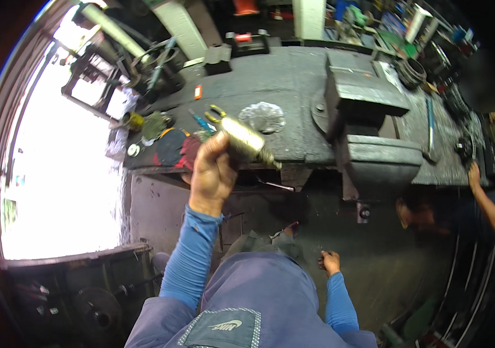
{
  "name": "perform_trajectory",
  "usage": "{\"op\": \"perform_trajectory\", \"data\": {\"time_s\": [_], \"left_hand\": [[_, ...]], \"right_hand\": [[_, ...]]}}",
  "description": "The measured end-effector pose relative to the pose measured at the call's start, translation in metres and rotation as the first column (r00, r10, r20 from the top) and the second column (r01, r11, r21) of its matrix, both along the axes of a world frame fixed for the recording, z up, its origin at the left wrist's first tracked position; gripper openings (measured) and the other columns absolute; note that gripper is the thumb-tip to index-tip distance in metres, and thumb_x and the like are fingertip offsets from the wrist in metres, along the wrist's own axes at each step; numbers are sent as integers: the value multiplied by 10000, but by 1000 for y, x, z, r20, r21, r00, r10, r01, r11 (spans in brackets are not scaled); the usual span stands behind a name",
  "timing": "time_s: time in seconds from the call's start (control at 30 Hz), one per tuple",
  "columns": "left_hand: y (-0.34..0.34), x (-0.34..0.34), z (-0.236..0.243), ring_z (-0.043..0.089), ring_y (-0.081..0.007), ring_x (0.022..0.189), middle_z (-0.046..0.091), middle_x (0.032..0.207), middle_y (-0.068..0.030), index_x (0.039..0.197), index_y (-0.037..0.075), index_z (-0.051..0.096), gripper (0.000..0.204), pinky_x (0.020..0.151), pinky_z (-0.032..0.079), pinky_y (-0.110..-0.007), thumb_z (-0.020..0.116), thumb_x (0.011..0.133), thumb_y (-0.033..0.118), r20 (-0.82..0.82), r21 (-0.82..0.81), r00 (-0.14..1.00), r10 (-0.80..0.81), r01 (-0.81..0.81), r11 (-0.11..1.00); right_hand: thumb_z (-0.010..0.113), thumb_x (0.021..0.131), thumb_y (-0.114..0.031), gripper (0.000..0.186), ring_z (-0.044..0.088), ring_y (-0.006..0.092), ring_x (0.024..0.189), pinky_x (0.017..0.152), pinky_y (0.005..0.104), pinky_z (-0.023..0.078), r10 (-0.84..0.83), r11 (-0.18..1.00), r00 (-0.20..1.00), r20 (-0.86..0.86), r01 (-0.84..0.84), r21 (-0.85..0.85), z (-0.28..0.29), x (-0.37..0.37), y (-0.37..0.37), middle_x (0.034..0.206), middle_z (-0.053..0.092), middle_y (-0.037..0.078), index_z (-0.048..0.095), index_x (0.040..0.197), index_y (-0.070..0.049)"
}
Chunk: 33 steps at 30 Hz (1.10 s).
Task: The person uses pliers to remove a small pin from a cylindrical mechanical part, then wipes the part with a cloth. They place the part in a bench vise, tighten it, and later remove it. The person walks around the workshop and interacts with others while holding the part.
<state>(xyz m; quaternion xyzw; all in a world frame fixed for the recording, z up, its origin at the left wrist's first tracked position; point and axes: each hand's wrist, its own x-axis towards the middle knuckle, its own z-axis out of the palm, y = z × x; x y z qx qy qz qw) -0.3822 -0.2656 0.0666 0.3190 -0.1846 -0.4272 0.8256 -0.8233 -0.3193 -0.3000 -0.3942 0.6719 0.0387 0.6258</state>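
My left hand [213, 168] is raised in front of the workbench and grips a short brass-coloured cylindrical part [246, 139] with a narrow tip pointing right and down. The part hangs over the front edge of the dark metal workbench [294, 75]. My right hand [331, 262] hangs low by my leg, fingers loosely curled, holding nothing. Both forearms wear blue sleeves.
A big grey bench vise [369, 124] stands right of the part. On the bench lie yellow-handled pliers [215, 113], a round ornate metal piece [264, 116], abrasive discs [172, 146] and rags. Another person's arm [488, 203] reaches the bench at far right. Bright window on the left.
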Motion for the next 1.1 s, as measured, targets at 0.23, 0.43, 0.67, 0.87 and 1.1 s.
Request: {"op": "perform_trajectory", "data": {"time_s": [0.23,0.43,0.67,0.87,1.1], "left_hand": [[159,-61,-102,714,-248,994,705,1115,-97,1251,135,636,412,806,626,-463,741,970,416,-451,282,810,374,-269,921],[346,-159,-152,683,-261,1128,672,1150,-39,1208,184,637,334,832,610,-442,735,975,401,-509,429,558,655,-495,755],[545,-301,-178,706,-265,977,687,1006,-75,1148,133,643,278,804,605,-453,754,958,304,-470,558,171,866,-703,442],[667,-418,-182,712,-173,811,693,873,-8,1071,157,675,203,688,613,-373,736,981,328,-339,497,0,941,-849,179],[645,-501,-195,642,-115,703,702,828,8,949,120,725,240,632,513,-304,843,880,317,21,695,-539,842,-598,-400]], "right_hand": [[616,1027,-193,195,658,204,577,504,354,535,82,987,995,54,-74,-141,29,-7,-28,805,714,142,631,1078,-5],[631,983,-169,186,624,242,528,442,398,471,467,855,884,0,-452,-253,20,8,-9,722,671,151,633,961,15],[675,972,-195,183,647,214,581,503,360,496,829,558,560,13,-825,-88,3,96,87,808,729,122,690,1070,-41],[736,957,-236,231,670,207,575,471,372,509,994,36,26,106,-995,-94,14,220,212,817,742,118,700,1054,-30],[727,969,-197,226,637,199,582,481,359,502,827,-457,-525,199,-835,-307,10,345,318,807,732,113,666,1063,-1]]}}
